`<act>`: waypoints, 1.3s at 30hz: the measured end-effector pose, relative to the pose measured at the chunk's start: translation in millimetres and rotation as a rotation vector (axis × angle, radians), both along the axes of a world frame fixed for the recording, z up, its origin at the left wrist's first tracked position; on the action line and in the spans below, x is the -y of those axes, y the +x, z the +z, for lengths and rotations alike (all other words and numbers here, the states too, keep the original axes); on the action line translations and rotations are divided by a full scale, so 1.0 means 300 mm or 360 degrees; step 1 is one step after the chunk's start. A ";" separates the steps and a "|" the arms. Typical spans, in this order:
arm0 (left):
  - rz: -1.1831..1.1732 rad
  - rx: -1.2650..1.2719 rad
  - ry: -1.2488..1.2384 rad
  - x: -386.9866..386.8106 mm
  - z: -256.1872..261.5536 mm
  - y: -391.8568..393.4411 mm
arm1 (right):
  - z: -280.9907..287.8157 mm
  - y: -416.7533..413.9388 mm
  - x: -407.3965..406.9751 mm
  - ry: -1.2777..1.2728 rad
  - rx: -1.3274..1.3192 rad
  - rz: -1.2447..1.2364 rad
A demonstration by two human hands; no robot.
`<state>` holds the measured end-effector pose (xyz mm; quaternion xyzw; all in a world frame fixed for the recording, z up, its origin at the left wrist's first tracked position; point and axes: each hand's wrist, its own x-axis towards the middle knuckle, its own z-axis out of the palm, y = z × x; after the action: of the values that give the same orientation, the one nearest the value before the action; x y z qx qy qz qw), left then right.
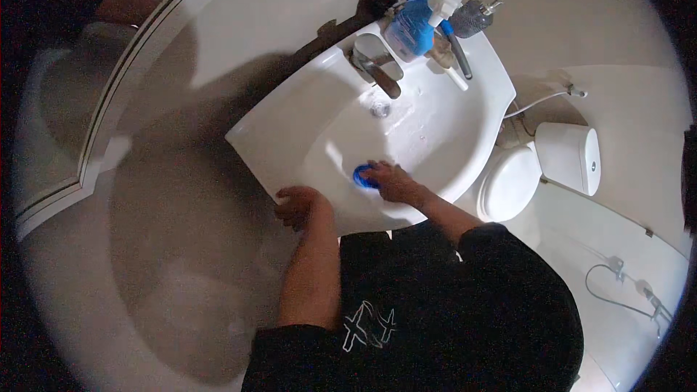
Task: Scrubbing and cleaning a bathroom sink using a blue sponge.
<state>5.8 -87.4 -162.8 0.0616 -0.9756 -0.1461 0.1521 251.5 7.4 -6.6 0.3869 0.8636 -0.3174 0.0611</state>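
Observation:
My right hand (393, 181) grips a blue scrubber (365, 176) and presses it on the near inner slope of the white washbasin (348, 130). My left hand (297, 208) rests at the basin's near left edge with its fingers curled; whether it grips the rim I cannot tell. Beyond the scrubber lie the drain (379, 109) and the metal faucet (381, 68). Wet streaks show on the bowl right of the drain. On the back ledge, right of the faucet, stands a spray bottle of blue liquid (411, 32) with a white trigger head.
Beside the spray bottle are a grey-and-blue handled item (457, 51), a white-handled item (456, 78) and a dark textured soap dispenser (472, 18). A white toilet (509, 182) stands right of the basin. A glass panel (610, 218) and shower hose lie farther right; a framed mirror (90, 147) is at left.

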 end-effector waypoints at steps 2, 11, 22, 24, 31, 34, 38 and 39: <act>-0.0004 0.0029 -0.0080 0.027 -0.019 -0.022 | 0.120 0.053 -0.005 -0.0359 -0.0050 0.0071; 0.0018 0.0586 -0.0112 -0.190 0.430 0.085 | 0.189 0.381 0.005 -0.0107 0.0653 -0.0179; -0.0055 0.1065 -0.0089 -0.273 0.817 0.149 | 0.282 0.593 -0.071 0.0111 0.0268 -0.0845; -0.0322 0.0967 -0.0471 -0.226 0.664 0.126 | 0.206 0.648 -0.098 0.0563 0.0531 -0.0854; -0.0809 0.0379 -0.0853 -0.029 0.300 0.019 | 0.227 0.575 0.082 0.0555 0.0388 -0.0246; -0.0813 0.0623 -0.0081 -0.032 0.324 0.028 | 0.149 0.773 0.009 0.0358 -0.0034 -0.0614; -0.0726 0.0864 0.0897 0.072 0.345 0.000 | 0.217 0.876 -0.278 0.0643 0.0119 -0.0649; -0.0706 0.0912 0.1147 0.106 0.357 -0.011 | 0.222 0.893 -0.354 0.0706 0.0204 -0.0623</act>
<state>2.5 -119.1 -55.8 -0.0607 -0.8554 -0.4792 -0.1870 519.2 113.5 60.0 0.5692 0.8152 -0.1017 -0.0330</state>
